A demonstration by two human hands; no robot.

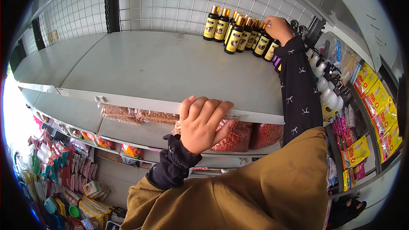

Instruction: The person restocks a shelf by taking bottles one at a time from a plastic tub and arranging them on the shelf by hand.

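My left hand (205, 123) rests on the front edge of the grey shelf (170, 64), thumb apart and fingers laid over the lip, holding nothing. At the back right of that shelf, my right hand (279, 30) reaches in among dark bottles with gold caps and yellow labels. Its fingers are bent down at the cap of a bottle (262, 44), partly hiding it. More such bottles stand upright to its left, including a front bottle (234, 37) and an end bottle (211, 24). A purple-labelled bottle (277, 62) is partly covered by my right sleeve.
A wire grid (170, 0) backs the shelf. White pump bottles (330, 100) stand to the right, beside hanging yellow packets (377, 98). Below are bags of brown pellets (121, 113) and red pellets (234, 138). Many packaged goods (68, 162) hang at lower left.
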